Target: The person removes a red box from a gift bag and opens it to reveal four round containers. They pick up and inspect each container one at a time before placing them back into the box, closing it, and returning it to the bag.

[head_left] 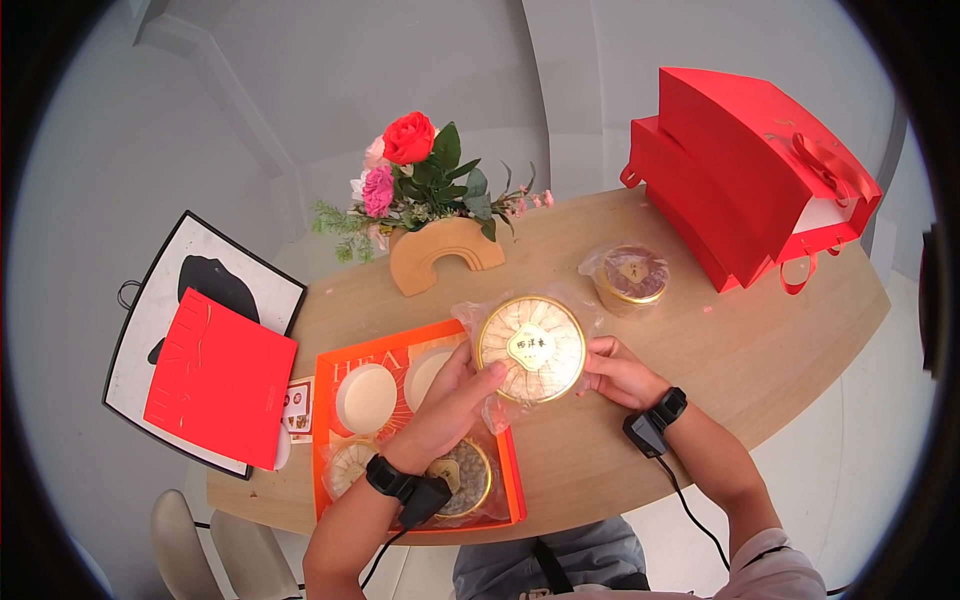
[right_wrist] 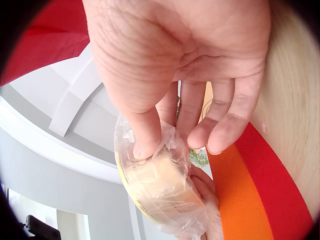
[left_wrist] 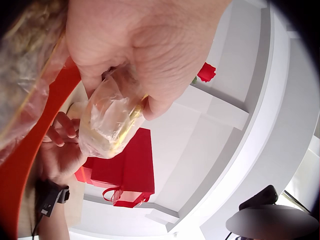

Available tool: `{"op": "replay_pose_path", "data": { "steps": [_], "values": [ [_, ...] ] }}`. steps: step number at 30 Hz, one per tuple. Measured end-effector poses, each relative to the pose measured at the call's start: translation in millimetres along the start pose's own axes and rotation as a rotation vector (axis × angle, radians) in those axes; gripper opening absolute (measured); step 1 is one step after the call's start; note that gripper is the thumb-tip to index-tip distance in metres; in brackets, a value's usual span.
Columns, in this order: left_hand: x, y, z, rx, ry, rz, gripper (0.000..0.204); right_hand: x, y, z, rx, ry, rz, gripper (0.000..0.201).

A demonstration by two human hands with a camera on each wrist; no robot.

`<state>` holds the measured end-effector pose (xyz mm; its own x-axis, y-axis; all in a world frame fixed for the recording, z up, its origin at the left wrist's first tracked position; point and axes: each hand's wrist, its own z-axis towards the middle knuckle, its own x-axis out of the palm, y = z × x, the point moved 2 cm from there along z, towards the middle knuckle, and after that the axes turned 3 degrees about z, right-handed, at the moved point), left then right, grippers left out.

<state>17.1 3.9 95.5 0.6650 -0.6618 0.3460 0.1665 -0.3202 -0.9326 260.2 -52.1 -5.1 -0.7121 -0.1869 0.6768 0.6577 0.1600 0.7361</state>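
A round lidded tub (head_left: 531, 375) with a gold rim, pale slices fanned under its top and a cream label is held up over the table, wrapped in clear plastic. My left hand (head_left: 445, 405) grips its left side, thumb lying over the rim. On the opposite side my right hand (head_left: 622, 372) pinches the edge; in the right wrist view its thumb presses the plastic wrap (right_wrist: 165, 185) while the other fingers are loosely bent. Below the left forearm lies an orange gift box (head_left: 520, 490), holding a tub of grey pieces (head_left: 472, 485) and a pale tub (head_left: 350, 462).
Round cream recesses (head_left: 366, 398) show in the box. Behind the hands stands another wrapped tub (head_left: 632, 275) with dark contents. Red gift bags (head_left: 740, 180) stand at the back right, a flower vase (head_left: 440, 255) at the back, and a red folder (head_left: 222, 380) on a framed picture (head_left: 180, 250) at left.
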Motion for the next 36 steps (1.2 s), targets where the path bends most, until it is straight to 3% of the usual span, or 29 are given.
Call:
{"op": "replay_pose_path", "data": {
  "steps": [36],
  "values": [
    [-1.9,1.7,0.1,0.000,-0.009,0.023,0.059,0.0,0.0,-0.2,-0.006,0.015,-0.007,0.025]
  ]
}}
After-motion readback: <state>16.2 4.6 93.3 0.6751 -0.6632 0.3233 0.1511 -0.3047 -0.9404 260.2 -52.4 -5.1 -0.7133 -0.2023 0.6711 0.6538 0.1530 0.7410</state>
